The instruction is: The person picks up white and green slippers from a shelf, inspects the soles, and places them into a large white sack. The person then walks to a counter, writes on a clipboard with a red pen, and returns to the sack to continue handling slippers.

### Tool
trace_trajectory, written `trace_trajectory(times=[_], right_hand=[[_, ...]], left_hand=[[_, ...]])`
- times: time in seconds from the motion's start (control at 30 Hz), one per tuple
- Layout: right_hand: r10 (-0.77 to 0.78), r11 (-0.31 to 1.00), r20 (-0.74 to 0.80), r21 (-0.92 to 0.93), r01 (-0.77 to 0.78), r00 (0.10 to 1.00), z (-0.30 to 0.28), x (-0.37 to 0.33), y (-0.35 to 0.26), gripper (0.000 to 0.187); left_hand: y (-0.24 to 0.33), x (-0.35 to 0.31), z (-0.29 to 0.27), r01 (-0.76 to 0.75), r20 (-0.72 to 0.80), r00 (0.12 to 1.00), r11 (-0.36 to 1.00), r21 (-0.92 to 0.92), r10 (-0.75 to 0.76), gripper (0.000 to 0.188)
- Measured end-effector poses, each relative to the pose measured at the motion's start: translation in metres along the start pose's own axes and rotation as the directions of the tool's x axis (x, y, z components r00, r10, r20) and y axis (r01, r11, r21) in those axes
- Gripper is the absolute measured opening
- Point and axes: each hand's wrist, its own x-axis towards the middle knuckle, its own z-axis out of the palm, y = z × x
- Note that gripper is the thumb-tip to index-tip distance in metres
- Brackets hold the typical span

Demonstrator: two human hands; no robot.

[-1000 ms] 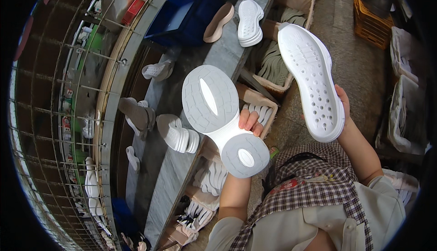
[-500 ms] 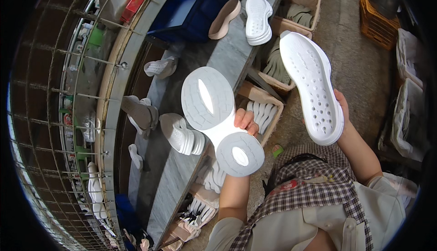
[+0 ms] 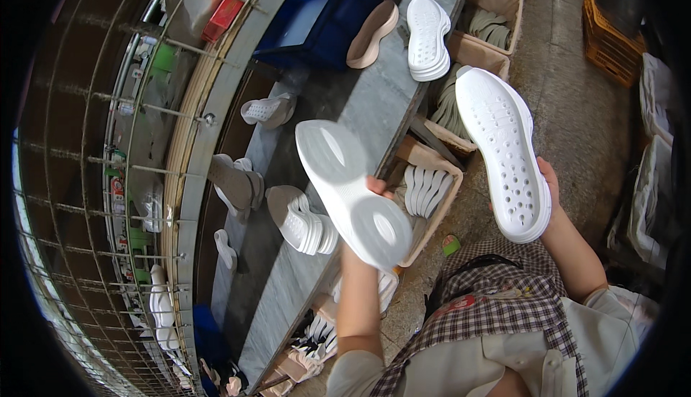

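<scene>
In my left hand [image 3: 379, 187] is a white shoe sole [image 3: 340, 197], its grey tread side facing up and slightly blurred. My fingers wrap its narrow middle from the right edge; the rest of the hand is hidden behind it. My right hand [image 3: 548, 185] grips a second white sole [image 3: 504, 156] by its lower right edge, with the perforated inner side showing. The two soles are held apart in the air. Left of the first sole, a stack of white soles [image 3: 301, 224] lies on the grey bench [image 3: 281, 289].
Another stack of white soles [image 3: 428, 37] and a beige sole [image 3: 372, 33] lie farther up the bench, beside a blue bin [image 3: 317, 19]. Boxes of soles [image 3: 425, 190] line the bench's right side. A wire mesh guard [image 3: 86, 159] stands at left; an orange crate [image 3: 610, 33] is at far right.
The sole in my left hand has tilted, so its side wall now shows. My right hand still holds its sole at nearly the same angle. The whole view has shifted slightly.
</scene>
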Motion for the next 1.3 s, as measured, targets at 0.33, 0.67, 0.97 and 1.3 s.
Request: trace_trajectory(times=[0.33,0.67,0.97,1.3], right_hand=[[0.003,0.999,0.053,0.041,-0.005,0.999,0.014,-0.004,0.001,0.056],[0.345,0.938,0.231,-0.039,-0.345,0.910,0.025,0.022,0.000,0.060],[0.353,0.932,0.299,-0.030,-0.361,0.887,0.038,0.060,-0.018,0.071],[-0.053,0.982,-0.162,-0.187,0.022,0.985,-0.036,0.000,-0.013,0.055]], left_hand=[[0.096,0.033,-0.082,0.215,-0.707,0.648,0.822,0.527,0.283,0.042],[0.069,0.054,-0.020,0.105,0.103,0.899,-0.439,0.892,0.425,0.080],[0.058,0.110,0.006,0.433,-0.395,0.902,0.388,0.814,-0.177,0.030],[0.137,0.303,-0.077,0.104,-0.624,0.733,0.861,0.497,0.271,0.032]])
